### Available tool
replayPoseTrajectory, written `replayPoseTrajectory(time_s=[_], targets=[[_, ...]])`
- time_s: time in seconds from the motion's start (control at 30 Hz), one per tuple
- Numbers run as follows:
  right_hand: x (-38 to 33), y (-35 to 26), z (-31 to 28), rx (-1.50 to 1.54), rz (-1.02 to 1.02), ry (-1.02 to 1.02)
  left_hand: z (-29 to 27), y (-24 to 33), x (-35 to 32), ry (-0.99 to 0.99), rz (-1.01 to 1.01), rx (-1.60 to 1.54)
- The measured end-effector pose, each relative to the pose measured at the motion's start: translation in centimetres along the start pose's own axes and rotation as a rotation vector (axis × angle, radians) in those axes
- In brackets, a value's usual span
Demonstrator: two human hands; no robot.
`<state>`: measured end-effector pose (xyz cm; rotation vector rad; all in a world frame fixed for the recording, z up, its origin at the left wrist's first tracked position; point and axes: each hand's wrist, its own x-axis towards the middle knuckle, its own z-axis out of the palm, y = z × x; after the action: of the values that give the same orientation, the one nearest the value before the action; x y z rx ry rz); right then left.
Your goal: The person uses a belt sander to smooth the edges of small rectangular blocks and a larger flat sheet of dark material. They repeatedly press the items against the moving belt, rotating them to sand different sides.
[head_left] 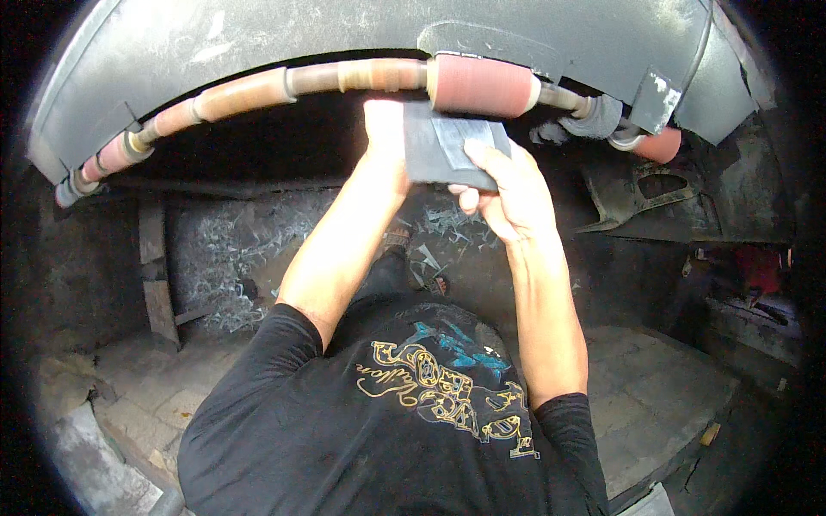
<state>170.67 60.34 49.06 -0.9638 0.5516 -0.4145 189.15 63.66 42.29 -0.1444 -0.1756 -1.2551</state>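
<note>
A flat, dark grey rectangular piece (423,153) with a paler strip (456,142) on its face is held up between my two hands, its far edge at or just below a wide reddish roller (482,86). My left hand (384,142) grips its left side; the fingers are mostly hidden behind it. On the right, my right hand (514,189) is closed on the near right corner, thumb on top and fingers curled underneath. Whether the piece touches the roller cannot be made out.
A long shaft with several worn reddish and tan sleeves (241,95) runs across the far side, blurred as if spinning. A grey metal hood (301,26) covers it. Pale scraps (228,249) litter the floor. A metal bracket (641,193) sits at the right.
</note>
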Motion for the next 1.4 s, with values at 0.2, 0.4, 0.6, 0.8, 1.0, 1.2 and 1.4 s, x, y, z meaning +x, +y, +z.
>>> replayPoseTrajectory(time_s=[0.2,0.4,0.6,0.8,1.0,1.2,1.4], targets=[[-6.5,1.3,-0.1,0.032,0.092,0.057,1.1,-1.7,-5.9,-0.048,-0.183,-0.172],[-6.6,3.2,1.3,0.099,0.074,-0.025,3.5,-1.5,-7.4,0.120,-0.158,0.038],[0.5,2.2,0.6,0.128,-0.017,-0.007,-2.0,-0.1,-0.1,0.129,0.121,0.528],[-0.5,1.7,0.2,0.221,-0.011,0.056,-2.6,-0.7,0.5,0.050,0.064,0.364],[-5.9,2.9,0.1,0.187,0.016,0.073,1.5,-2.0,-4.6,0.015,-0.193,-0.030],[-8.5,2.7,0.9,0.086,0.067,0.032,3.6,-2.5,-7.3,0.136,-0.192,-0.083],[0.4,1.5,0.2,0.152,-0.010,0.006,-1.2,-0.4,-0.1,0.115,0.053,0.462]])
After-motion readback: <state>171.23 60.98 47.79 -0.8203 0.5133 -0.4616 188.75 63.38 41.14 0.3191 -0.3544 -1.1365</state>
